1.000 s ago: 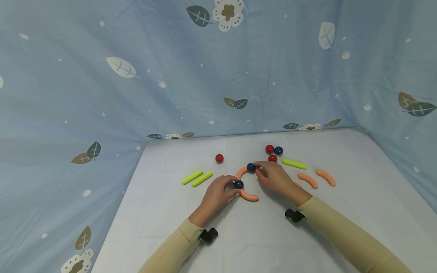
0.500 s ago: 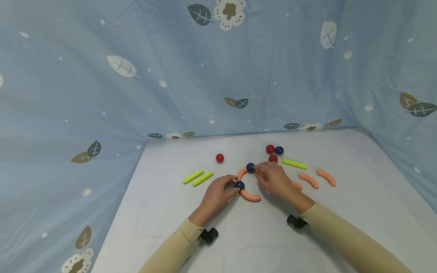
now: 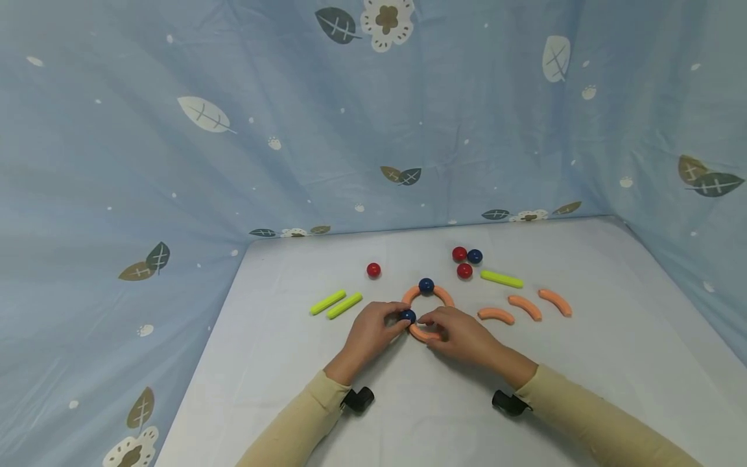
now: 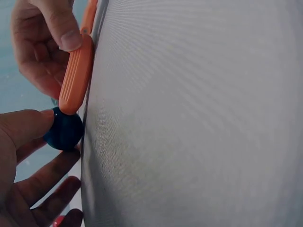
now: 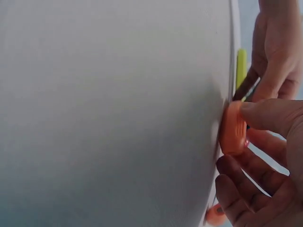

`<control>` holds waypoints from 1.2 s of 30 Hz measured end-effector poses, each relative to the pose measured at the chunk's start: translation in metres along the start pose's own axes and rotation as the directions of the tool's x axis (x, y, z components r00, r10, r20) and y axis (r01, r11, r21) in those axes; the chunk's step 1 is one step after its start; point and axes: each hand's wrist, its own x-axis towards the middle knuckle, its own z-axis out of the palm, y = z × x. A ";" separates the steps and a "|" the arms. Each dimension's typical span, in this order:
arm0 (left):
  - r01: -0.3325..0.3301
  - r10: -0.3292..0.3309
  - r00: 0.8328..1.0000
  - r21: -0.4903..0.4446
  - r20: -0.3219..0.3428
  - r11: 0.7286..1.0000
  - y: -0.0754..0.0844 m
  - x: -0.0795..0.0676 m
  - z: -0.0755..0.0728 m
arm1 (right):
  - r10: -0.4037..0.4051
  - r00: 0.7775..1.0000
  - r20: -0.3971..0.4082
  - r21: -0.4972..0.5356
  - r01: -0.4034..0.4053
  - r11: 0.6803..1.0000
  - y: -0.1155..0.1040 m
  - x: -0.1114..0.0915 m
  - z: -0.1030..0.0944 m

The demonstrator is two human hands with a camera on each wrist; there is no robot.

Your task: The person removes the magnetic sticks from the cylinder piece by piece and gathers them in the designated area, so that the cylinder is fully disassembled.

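My left hand [image 3: 372, 334] pinches a dark blue ball [image 3: 408, 316] between thumb and fingers on the white table. Thumb and fingers of my right hand [image 3: 467, 338] hold a curved orange stick [image 4: 75, 78] whose near end meets that ball in the left wrist view. A second curved orange stick [image 3: 411, 296] runs from the held ball up to another blue ball [image 3: 426, 285]. From there a third curved orange stick [image 3: 445, 296] bends down to the right, its lower end close behind my right hand. Together these pieces outline most of a ring.
Two yellow-green sticks [image 3: 336, 305] lie to the left, with a red ball [image 3: 373, 270] behind. At the back right sit two red balls [image 3: 464, 270], a blue ball [image 3: 475, 256] and a yellow-green stick [image 3: 502, 279]. Loose curved orange sticks [image 3: 524, 307] lie right. A patterned blue curtain [image 3: 327, 130] surrounds the table.
My right hand has left the upper right orange stick, now joined at the upper blue ball, and moved nearer to grip the lower orange stick. My left hand stays on its ball.
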 end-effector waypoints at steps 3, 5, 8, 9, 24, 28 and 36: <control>0.016 -0.016 1.000 0.000 0.006 1.000 0.001 0.001 0.000 | -0.015 1.000 0.013 0.005 0.015 1.000 -0.002 0.000 0.002; 0.026 -0.026 1.000 0.002 0.011 1.000 0.001 0.001 0.001 | -0.009 1.000 0.025 0.007 0.009 1.000 -0.003 0.001 0.002; 0.035 -0.035 0.999 0.006 0.017 0.999 0.002 0.001 0.000 | 0.000 0.999 0.035 -0.002 0.000 1.000 -0.004 0.002 0.003; 0.036 -0.036 0.999 0.007 0.019 0.999 0.002 0.002 0.001 | 0.000 0.999 0.035 -0.010 0.000 1.000 -0.005 0.002 0.004; 0.072 -0.072 0.997 -0.011 0.023 0.997 0.006 0.002 0.000 | -0.013 0.999 -0.038 -0.056 0.011 0.998 -0.007 -0.006 0.004; 0.069 -0.069 0.997 -0.008 0.022 0.998 0.005 0.002 0.000 | 0.059 0.998 -0.028 -0.026 -0.060 0.998 -0.006 -0.015 -0.002; 0.078 -0.078 0.996 -0.012 0.031 0.997 0.004 0.000 -0.001 | 0.176 0.981 -0.088 -0.023 -0.178 0.984 0.007 -0.040 -0.024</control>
